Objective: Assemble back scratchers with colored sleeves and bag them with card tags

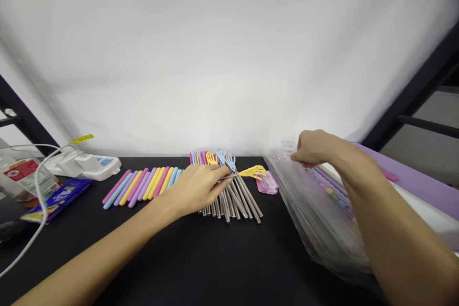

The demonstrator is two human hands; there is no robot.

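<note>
White wall [229, 67] is bordering the black tabletop [222, 263] behind. Clear plastic bags [304, 215] are lying at right under the curled right hand [315, 147], its grip impossible to tell; the left hand [202, 182] is pinching a yellow-clawed rod [254, 172] over metal rods [229, 208], with room in front.

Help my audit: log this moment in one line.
left hand: holds yellow-headed scratcher; right hand: at plastic bags; nearby: pink cards, colored sticks

White wall [229, 57] (softly shadowed); black tabletop [215, 263].
</note>
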